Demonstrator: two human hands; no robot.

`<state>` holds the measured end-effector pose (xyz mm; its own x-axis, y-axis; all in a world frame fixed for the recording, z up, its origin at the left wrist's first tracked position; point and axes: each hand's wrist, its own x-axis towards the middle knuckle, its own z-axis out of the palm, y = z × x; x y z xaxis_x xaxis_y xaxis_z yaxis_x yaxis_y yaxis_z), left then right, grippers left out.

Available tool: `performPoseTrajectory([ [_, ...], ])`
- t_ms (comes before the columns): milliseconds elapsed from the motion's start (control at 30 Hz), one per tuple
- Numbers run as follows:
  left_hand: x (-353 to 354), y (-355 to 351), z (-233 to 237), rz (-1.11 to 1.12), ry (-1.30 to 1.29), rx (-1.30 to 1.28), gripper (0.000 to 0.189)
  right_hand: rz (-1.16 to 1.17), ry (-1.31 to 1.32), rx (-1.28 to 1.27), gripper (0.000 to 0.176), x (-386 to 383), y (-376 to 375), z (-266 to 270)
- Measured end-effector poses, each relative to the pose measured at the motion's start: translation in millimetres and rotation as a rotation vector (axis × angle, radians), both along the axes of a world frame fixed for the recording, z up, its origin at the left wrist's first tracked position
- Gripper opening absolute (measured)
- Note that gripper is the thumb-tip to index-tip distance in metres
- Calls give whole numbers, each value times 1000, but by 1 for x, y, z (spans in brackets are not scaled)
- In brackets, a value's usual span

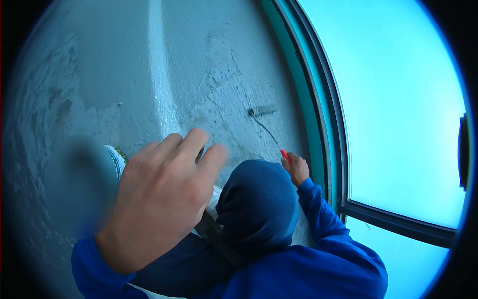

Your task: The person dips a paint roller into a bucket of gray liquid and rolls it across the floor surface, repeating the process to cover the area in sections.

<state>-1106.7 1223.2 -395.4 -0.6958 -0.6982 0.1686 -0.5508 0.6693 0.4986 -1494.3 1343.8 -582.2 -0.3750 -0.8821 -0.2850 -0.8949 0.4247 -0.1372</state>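
Observation:
My right hand (298, 169) is closed around the red handle of a paint roller (264, 128). The roller's dark head lies against a grey, wet-looking surface (189, 65), on a patch with uneven streaks. Close to the camera, my left hand (167, 192) is raised with its back towards me. Its fingers are bent and somewhat apart, and nothing shows in them; the palm is hidden. Beyond its wrist is the printed side of a white container (117, 159), mostly covered. A dark blue cloth-covered rounded form (261, 204), seemingly my knee, sits between the hands.
On the right stands a bright glazed panel (398, 99) in a dark frame (336, 124), near my right forearm. A blurred grey round patch (79, 184) at left cannot be made out. Something white (214, 199) shows partly behind the knee.

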Motion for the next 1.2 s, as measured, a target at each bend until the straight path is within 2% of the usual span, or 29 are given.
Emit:
performPoseTrajectory([
  [33,0,0,0,-2,1,-3,31,-17,8,51,27,-1,23,9],
  [167,3,3,1,6,-15,13,31,-81,45,-36,27,18,91,29],
  [267,4,2,1,0,-20,23,31,-66,-3,-53,27,27,85,22],
  [400,8,2,1,-9,-28,22,34,-58,26,-45,28,38,10,-19],
  [467,11,3,1,1,-44,43,35,6,98,-143,30,48,-38,-30],
  [567,17,3,1,16,-62,75,36,60,73,-178,31,46,-112,-43],
  [767,20,-6,5,30,22,85,34,123,128,-142,35,46,-265,-49],
  [967,22,-13,-2,49,27,82,30,117,212,-45,45,51,-411,-19],
  [1067,23,-13,-5,63,30,84,29,81,207,-33,45,64,-451,-22],
  [1200,26,-11,-2,72,29,94,28,74,146,-50,43,70,-453,-29],
])
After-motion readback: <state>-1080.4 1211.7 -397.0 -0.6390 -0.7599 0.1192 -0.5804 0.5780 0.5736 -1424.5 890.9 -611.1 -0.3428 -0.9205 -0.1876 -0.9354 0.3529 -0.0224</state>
